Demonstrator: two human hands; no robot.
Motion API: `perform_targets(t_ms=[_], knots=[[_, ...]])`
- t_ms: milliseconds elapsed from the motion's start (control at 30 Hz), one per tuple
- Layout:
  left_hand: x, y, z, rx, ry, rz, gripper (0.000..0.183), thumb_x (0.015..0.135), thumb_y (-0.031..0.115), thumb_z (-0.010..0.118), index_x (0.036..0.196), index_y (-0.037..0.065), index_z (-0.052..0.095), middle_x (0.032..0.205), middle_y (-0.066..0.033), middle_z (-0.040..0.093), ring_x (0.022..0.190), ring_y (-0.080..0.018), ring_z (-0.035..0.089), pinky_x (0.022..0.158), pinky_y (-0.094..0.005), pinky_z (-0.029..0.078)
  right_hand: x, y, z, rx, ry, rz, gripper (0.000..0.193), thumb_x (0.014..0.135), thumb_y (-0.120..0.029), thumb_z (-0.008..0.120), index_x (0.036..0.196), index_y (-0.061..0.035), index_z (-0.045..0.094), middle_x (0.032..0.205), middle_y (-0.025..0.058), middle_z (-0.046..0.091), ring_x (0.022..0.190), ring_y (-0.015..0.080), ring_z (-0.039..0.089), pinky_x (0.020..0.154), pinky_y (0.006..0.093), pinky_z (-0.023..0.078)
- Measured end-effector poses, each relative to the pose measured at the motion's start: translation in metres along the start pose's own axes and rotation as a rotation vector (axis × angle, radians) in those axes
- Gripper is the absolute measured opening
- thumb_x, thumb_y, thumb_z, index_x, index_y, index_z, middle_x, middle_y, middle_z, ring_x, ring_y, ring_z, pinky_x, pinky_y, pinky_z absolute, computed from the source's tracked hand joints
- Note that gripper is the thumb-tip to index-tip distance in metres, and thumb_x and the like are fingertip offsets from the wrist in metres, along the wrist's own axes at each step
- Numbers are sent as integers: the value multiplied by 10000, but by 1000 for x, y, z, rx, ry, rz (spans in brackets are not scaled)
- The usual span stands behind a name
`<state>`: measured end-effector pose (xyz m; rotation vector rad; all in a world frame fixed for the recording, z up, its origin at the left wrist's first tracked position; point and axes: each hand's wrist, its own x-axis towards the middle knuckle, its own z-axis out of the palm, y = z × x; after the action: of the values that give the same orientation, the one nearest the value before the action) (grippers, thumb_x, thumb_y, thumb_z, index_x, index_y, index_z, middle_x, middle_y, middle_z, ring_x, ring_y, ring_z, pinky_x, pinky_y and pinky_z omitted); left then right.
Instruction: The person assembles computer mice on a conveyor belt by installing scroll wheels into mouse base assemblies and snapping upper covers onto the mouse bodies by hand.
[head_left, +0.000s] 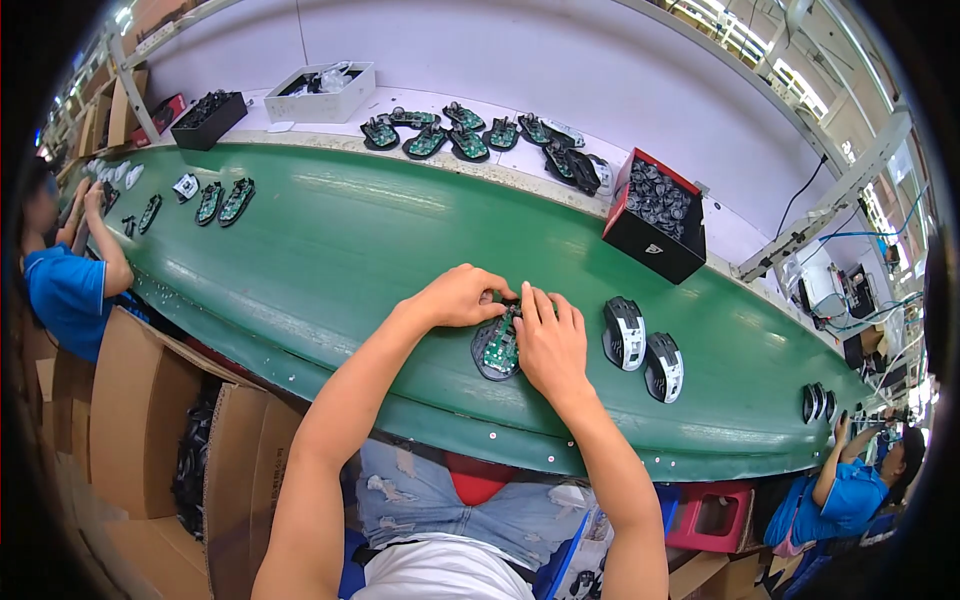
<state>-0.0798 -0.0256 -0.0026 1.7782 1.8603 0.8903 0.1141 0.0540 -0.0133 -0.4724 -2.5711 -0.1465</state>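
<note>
A computer mouse base [487,352] with a bare green circuit board [502,350] lies on the green belt in front of me. At its far end, my left hand [458,297] is closed, with thumb and forefinger pinching the edge. My right hand [553,345] grips the right side, its fingers close together over the upper part of the board. What the fingertips press on is hidden. Just right of that hand, two assembled mice [625,333] with black and silver-white shells sit side by side.
Several mouse bases with boards [425,141] line the far ledge, beside a red-and-black box [655,215] of small dark parts. A white box [320,95] and a black bin [209,120] stand further left. Co-workers in blue [68,295] sit at both ends. Cardboard boxes [150,415] flank me.
</note>
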Motion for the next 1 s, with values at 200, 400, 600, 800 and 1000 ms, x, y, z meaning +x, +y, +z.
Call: perform_targets(t_ms=[200,400,600,800,1000], knots=[[0,1,1,-10,25,18,273,796,216,735,1039,91,744,750,-126,689,724,-290,674,705,-399,531,1,1,7,1,-84,33,534,926,-233,600,1395,0,498,1288,128,586,1182,324,536,1010,453,416],[3,2,5,-37,23,-12,278,797,215,736,1045,90,739,747,-117,684,717,-288,671,694,-394,528,2,7,8,139,-61,88,520,955,-242,567,1419,-25,478,1319,133,571,1213,326,516,1036,462,392],[-1,20,12,57,78,-67,223,804,263,762,831,66,658,727,-86,677,697,-288,668,657,-404,519,5,24,10,288,-4,168,325,960,-251,573,1219,-76,664,1197,123,637,1142,314,565,1021,457,394],[-4,22,14,103,80,-54,267,799,293,779,911,75,673,672,-76,646,664,-279,660,633,-402,514,10,57,-13,618,166,259,192,931,-124,593,1074,-40,690,1110,144,669,1043,341,620,928,412,482],[-5,21,21,108,152,-38,268,801,303,776,989,125,708,674,-70,647,692,-282,663,658,-413,524,4,58,-24,715,-6,162,242,831,-126,701,1064,-63,715,1047,134,698,973,324,654,856,397,519]])
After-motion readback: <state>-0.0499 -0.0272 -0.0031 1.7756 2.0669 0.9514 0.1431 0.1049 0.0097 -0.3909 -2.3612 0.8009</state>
